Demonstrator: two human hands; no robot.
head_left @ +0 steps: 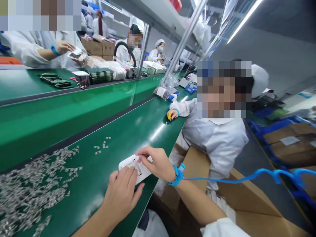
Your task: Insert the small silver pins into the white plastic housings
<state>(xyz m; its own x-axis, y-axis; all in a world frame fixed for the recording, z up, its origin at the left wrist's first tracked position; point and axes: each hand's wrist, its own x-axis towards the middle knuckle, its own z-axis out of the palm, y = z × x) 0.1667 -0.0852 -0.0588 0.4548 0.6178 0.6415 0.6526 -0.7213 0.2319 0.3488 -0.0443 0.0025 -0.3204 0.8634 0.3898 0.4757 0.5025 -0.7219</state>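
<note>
A white plastic panel [145,171] with rounded corners and small slots lies on the green work surface before me. My left hand [122,191] rests on it, fingertips against the near-left part and thumb spread apart. At the panel's far edge is my right hand [156,161], thumb and fingers drawn together in a pinch; whatever is between them is too small to make out. A blue wrist strap [176,176] with a coiled cord circles my right wrist. To the left spreads a large heap of small shiny metal parts [32,187], with several loose ones [105,144] beyond the panel.
A co-worker in white [214,138] sits at the right, a hand holding a yellow object [170,115]. Open cardboard boxes [197,164] stand below the bench edge. Behind a green divider [98,108], another person handles a white item [76,53] near stacked circuit boards [101,75].
</note>
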